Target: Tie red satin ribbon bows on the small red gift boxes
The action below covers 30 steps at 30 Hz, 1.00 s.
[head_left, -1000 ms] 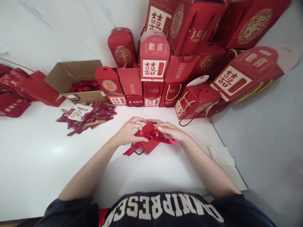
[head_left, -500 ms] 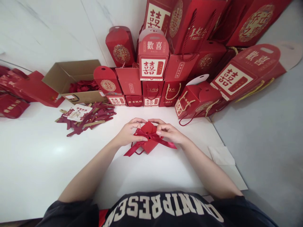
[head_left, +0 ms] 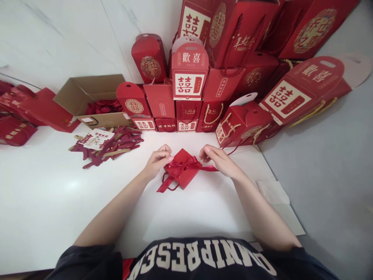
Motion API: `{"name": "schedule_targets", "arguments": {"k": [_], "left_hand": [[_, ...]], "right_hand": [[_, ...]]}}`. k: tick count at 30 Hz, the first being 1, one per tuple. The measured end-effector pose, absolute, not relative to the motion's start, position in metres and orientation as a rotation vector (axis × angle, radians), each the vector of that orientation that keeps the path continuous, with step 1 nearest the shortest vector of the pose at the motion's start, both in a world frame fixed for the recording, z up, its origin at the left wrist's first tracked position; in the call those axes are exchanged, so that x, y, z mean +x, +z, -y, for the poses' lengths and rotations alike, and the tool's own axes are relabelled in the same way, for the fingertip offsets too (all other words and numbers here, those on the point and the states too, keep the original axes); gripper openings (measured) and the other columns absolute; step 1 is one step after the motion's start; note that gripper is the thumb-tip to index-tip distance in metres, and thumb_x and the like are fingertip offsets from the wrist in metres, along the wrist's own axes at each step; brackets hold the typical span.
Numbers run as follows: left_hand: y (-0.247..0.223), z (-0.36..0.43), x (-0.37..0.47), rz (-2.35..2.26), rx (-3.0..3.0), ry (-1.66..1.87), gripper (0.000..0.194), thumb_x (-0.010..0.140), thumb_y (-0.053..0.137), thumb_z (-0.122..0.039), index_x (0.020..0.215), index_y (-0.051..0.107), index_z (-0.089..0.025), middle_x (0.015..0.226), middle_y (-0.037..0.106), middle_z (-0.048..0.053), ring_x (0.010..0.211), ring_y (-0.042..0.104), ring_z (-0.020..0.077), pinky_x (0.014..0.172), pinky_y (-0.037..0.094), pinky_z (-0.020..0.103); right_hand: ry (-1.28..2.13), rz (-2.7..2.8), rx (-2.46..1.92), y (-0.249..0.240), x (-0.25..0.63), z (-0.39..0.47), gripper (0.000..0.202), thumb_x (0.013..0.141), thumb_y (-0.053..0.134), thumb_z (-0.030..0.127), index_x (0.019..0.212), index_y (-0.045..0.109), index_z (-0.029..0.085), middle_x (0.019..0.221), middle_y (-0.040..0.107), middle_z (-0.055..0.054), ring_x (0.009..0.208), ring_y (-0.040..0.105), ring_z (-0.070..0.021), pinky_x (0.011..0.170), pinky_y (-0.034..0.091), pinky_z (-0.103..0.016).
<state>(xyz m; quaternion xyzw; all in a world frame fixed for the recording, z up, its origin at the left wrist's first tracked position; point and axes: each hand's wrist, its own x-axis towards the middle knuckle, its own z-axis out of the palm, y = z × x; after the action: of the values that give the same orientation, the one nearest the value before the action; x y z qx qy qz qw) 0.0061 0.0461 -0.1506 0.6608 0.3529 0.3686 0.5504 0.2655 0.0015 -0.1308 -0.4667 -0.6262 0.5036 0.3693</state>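
Note:
A small red box (head_left: 185, 179) lies on the white table, turned so that a corner points away from me. Across its top runs a shiny red ribbon (head_left: 186, 165) tied in a bow, its tails hanging to both sides. At the box's left edge, my left hand (head_left: 159, 160) has thumb and fingers pinched on the ribbon's left side. Just beyond the right edge, above the right tail, my right hand (head_left: 218, 158) is loosely curled, with nothing visible in it. A dark red cord handle (head_left: 174, 189) sticks out at the box's lower left.
Stacked red gift boxes (head_left: 188, 83) line the back and right. An open cardboard box (head_left: 101, 119) with red items stands at the back left, behind a pile of dark red strips (head_left: 116, 146) with a white card (head_left: 97, 139). White paper (head_left: 273, 191) lies near the right edge.
Both hands have moved outward from the box. My right hand has come off the box and ribbon. The bow and the box's top are more exposed, and the left tail has shifted slightly.

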Motion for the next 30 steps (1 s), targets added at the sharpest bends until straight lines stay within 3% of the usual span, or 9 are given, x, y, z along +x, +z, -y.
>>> {"name": "schedule_targets", "arguments": {"k": [3, 7, 12, 20, 26, 30], "left_hand": [[-0.146, -0.046, 0.004, -0.842, 1.695, 0.808, 0.039, 0.081, 0.062, -0.039, 0.054, 0.049, -0.015, 0.063, 0.042, -0.001, 0.056, 0.037, 0.0097, 0.053, 0.029, 0.026], [-0.14, -0.042, 0.005, -0.88, 1.764, 0.693, 0.041, 0.077, 0.068, -0.036, 0.055, 0.041, -0.015, 0.052, 0.033, -0.005, 0.048, 0.025, 0.0061, 0.047, 0.019, 0.024], [-0.137, -0.043, 0.006, -0.884, 1.702, 0.699, 0.047, 0.081, 0.063, -0.036, 0.051, 0.033, -0.015, 0.05, 0.03, -0.005, 0.048, 0.025, 0.0052, 0.046, 0.018, 0.023], [-0.158, -0.046, 0.005, -0.926, 1.534, 0.801, 0.052, 0.078, 0.065, -0.039, 0.05, 0.027, -0.016, 0.049, 0.024, -0.006, 0.047, 0.021, 0.0054, 0.046, 0.016, 0.022], [-0.169, -0.045, 0.011, -0.893, 1.416, 0.82, 0.052, 0.075, 0.065, -0.044, 0.049, 0.03, -0.016, 0.048, 0.032, -0.006, 0.045, 0.025, 0.0053, 0.045, 0.018, 0.021], [-0.159, -0.045, 0.01, -0.855, 1.467, 0.731, 0.049, 0.078, 0.064, -0.042, 0.05, 0.034, -0.015, 0.049, 0.033, -0.005, 0.046, 0.027, 0.0054, 0.046, 0.019, 0.021]], "right_hand": [[1.293, 1.694, -1.305, -0.121, 0.274, 0.008, 0.057, 0.096, 0.026, 0.056, 0.075, 0.063, 0.017, 0.068, 0.06, -0.003, 0.063, 0.051, -0.0141, 0.065, 0.041, -0.028], [1.294, 1.804, -1.353, -0.116, 0.273, 0.017, 0.045, 0.088, 0.048, 0.057, 0.071, 0.06, 0.017, 0.063, 0.055, 0.001, 0.06, 0.048, -0.0126, 0.059, 0.036, -0.026], [1.454, 1.74, -1.293, -0.121, 0.267, 0.017, 0.042, 0.087, 0.053, 0.052, 0.064, 0.054, 0.018, 0.057, 0.054, 0.002, 0.053, 0.046, -0.0103, 0.054, 0.035, -0.024], [1.595, 1.771, -1.191, -0.13, 0.275, 0.014, 0.04, 0.087, 0.054, 0.051, 0.066, 0.057, 0.018, 0.055, 0.057, 0.002, 0.051, 0.049, -0.0098, 0.054, 0.039, -0.023], [1.737, 1.755, -1.163, -0.142, 0.277, 0.005, 0.042, 0.084, 0.057, 0.053, 0.065, 0.058, 0.016, 0.053, 0.054, 0.003, 0.048, 0.046, -0.0082, 0.049, 0.038, -0.022], [1.84, 1.834, -1.132, -0.137, 0.289, 0.004, 0.039, 0.085, 0.056, 0.051, 0.071, 0.062, 0.015, 0.061, 0.061, 0.0, 0.056, 0.053, -0.0105, 0.057, 0.043, -0.024]]}}
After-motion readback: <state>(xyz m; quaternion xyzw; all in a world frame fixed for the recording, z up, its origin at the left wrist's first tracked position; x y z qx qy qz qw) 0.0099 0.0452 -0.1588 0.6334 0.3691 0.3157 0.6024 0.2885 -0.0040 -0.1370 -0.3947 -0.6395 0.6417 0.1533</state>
